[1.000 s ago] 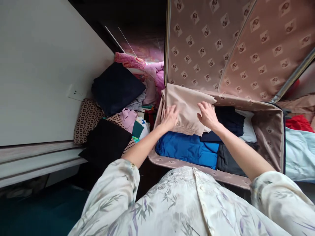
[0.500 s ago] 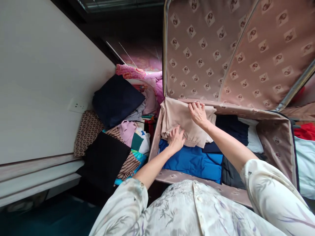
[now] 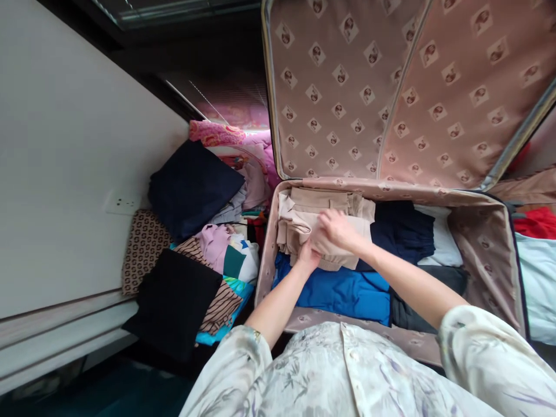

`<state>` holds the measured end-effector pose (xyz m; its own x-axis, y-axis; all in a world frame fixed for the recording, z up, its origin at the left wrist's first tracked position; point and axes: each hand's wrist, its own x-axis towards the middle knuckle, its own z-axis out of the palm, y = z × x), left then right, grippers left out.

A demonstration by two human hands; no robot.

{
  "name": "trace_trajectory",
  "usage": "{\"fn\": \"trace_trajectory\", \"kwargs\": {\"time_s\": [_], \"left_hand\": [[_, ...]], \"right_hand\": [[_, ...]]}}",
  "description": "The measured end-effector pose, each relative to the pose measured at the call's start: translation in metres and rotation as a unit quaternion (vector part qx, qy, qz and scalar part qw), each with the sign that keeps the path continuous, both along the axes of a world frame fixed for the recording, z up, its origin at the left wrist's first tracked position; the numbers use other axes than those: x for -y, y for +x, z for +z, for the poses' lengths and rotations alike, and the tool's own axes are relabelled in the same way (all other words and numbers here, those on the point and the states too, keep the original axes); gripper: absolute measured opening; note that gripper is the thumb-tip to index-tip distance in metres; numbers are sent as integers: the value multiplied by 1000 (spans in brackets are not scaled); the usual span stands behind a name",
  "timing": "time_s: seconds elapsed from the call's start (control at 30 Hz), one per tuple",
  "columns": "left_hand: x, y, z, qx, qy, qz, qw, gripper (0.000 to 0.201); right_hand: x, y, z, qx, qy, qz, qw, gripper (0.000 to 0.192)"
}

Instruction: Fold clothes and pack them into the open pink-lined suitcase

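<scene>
An open suitcase [image 3: 486,243] with patterned beige lining lies before me, its lid [image 3: 369,87] standing upright. Inside, a folded beige garment [image 3: 304,217] rests at the far left corner on a blue garment [image 3: 343,289]. My right hand [image 3: 336,231] grips a fold of the beige garment's near part. My left hand [image 3: 309,253] is tucked under the same fold, mostly hidden by the right hand. Dark navy [image 3: 403,231], white [image 3: 441,243] and grey [image 3: 421,301] clothes fill the rest of the case.
Left of the suitcase is a heap of clothes: a navy piece [image 3: 191,185], a black piece [image 3: 174,301], a striped one [image 3: 221,301], pink items [image 3: 256,162] and a patterned cushion [image 3: 143,249]. A white wall panel [image 3: 65,145] with a socket [image 3: 124,204] stands left. Red [image 3: 536,223] and pale blue [image 3: 536,284] fabric lie right.
The beige garment has been folded smaller and pushed toward the case's far left corner. My right hand came back from the far edge to the near fold, and my left hand slid under it.
</scene>
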<state>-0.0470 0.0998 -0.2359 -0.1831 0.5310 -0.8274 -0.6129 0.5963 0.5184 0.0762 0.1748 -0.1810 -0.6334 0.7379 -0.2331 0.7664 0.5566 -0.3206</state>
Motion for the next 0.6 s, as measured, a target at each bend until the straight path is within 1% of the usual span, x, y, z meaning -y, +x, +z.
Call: {"fn": "trace_trajectory", "kwargs": {"time_s": [0.07, 0.1, 0.17, 0.27, 0.33, 0.37, 0.43, 0.5, 0.53, 0.57, 0.6], "left_hand": [[2, -3, 6, 54, 60, 16, 997, 42], [2, -3, 8, 75, 89, 20, 993, 49], [-2, -4, 11, 93, 120, 8, 988, 63], [-9, -2, 13, 111, 126, -15, 986, 77], [-14, 1, 14, 131, 137, -15, 982, 81], [-18, 3, 14, 141, 145, -13, 979, 81], [-27, 8, 14, 157, 137, -10, 978, 75], [-39, 13, 11, 159, 83, 10, 984, 61], [-44, 16, 9, 148, 45, 32, 987, 51], [-48, 19, 6, 130, 9, 61, 990, 41], [-51, 21, 3, 109, -18, 91, 990, 32]], "right_hand": [[-31, 3, 2, 10, 46, -67, 997, 40], [-45, 3, 0, 20, 51, -86, 995, 41], [-67, 2, -7, 37, 31, -88, 995, 44], [-81, -5, -18, 57, -6, -78, 995, 40], [-77, -10, -21, 62, -29, -63, 996, 32], [-71, -13, -21, 60, -37, -44, 997, 29], [-53, -15, -18, 42, -35, 25, 998, 26], [-34, -15, -13, 26, -15, 98, 995, 30], [-27, -15, -12, 23, -4, 121, 992, 31], [-23, -14, -10, 24, -6, 127, 992, 30], [-23, -14, -10, 27, -19, 118, 992, 27]]}}
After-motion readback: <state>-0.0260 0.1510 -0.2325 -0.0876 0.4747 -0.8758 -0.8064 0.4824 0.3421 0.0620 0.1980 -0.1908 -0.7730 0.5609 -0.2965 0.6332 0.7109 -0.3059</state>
